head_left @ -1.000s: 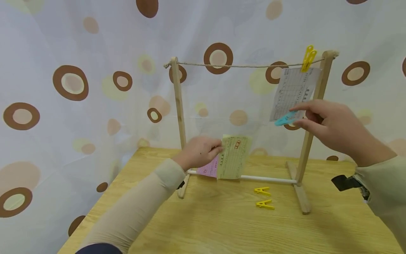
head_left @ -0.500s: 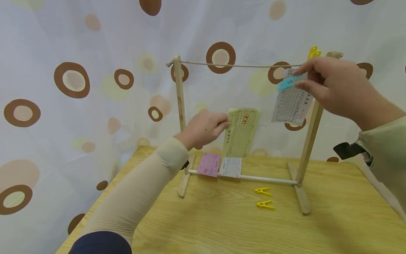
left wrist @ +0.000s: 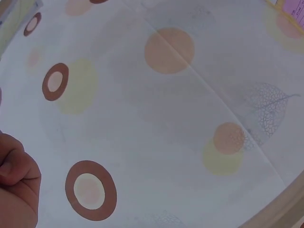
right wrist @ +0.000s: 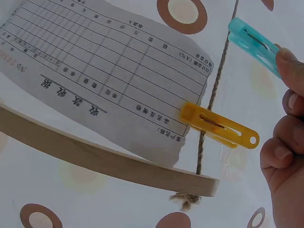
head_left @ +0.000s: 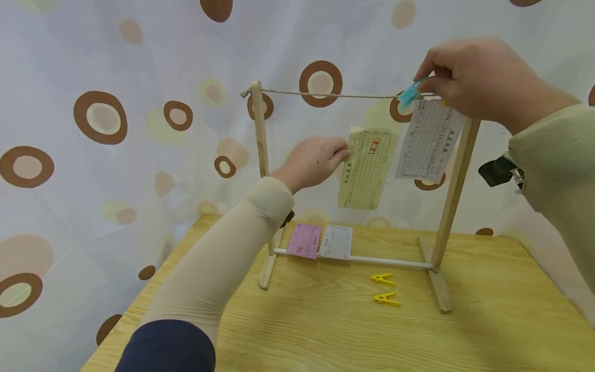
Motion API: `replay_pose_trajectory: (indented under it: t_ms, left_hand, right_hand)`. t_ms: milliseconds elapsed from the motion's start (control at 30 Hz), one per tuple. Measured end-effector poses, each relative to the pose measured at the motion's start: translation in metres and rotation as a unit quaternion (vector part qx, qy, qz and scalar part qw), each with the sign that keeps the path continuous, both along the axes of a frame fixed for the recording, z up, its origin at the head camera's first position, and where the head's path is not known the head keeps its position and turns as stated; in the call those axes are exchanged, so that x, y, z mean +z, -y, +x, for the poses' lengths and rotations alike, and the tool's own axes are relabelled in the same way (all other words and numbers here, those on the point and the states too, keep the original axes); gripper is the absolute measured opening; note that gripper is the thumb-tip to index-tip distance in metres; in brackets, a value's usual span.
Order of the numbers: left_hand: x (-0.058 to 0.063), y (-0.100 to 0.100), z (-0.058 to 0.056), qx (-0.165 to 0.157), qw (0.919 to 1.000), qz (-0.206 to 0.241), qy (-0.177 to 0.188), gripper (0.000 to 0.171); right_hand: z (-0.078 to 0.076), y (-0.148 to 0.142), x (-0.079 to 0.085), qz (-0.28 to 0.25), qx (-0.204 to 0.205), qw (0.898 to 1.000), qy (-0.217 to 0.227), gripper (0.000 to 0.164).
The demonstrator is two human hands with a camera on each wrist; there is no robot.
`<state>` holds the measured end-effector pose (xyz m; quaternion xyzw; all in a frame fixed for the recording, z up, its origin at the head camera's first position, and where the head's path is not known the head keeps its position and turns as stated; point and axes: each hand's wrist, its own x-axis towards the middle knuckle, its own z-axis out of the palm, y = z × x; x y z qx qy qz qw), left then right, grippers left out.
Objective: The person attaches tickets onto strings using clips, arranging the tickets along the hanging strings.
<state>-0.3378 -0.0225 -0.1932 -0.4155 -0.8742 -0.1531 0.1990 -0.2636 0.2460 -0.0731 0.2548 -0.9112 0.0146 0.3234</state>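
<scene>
My left hand pinches a yellow-green printed slip by its left edge, holding it upright in the air below the rope. A blue clothespin is pinched between thumb and fingers of my right hand, up at rope height. In the right wrist view the blue clothespin's tip overlaps the rope. Beside it, a white receipt hangs from the rope under a yellow clothespin; my right hand hides most of that clothespin in the head view.
The rope runs between two wooden posts joined low by a white rod. A pink slip and a small white slip lie at the rod. Two yellow clothespins lie on the wooden table in front.
My left hand has lifted the yellow-green slip up off the table area, uncovering the small white slip. My right hand has risen with the blue clothespin to the rope.
</scene>
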Motion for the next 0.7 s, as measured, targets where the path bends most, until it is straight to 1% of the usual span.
replay_pose_trajectory:
  t_ms: [133, 267, 333, 500, 600, 700]
  left_hand:
    - [0.009, -0.006, -0.003, 0.021, 0.9998, 0.004, 0.001, 0.024]
    - [0.017, -0.011, -0.004, 0.05, 0.9987, 0.006, 0.001, 0.026]
    - [0.02, -0.013, -0.004, 0.059, 0.9982, 0.014, -0.001, 0.026]
    - [0.023, -0.017, -0.004, 0.078, 0.9965, 0.03, 0.007, 0.025]
    - [0.024, -0.021, -0.005, 0.084, 0.996, 0.025, 0.015, 0.026]
    - [0.025, -0.025, -0.006, 0.086, 0.9959, 0.022, 0.016, 0.027]
  right_hand:
    - [-0.004, 0.001, 0.012, 0.001, -0.028, 0.999, 0.017, 0.017]
    - [-0.007, 0.005, 0.02, 0.004, -0.031, 0.999, 0.027, 0.02]
    - [-0.008, 0.007, 0.023, 0.002, -0.036, 0.999, 0.041, 0.022]
    - [-0.014, 0.014, 0.022, 0.007, -0.043, 0.997, 0.064, 0.023]
    - [-0.016, 0.016, 0.02, 0.009, -0.045, 0.996, 0.072, 0.022]
    - [-0.017, 0.017, 0.019, 0.012, -0.057, 0.994, 0.089, 0.023]
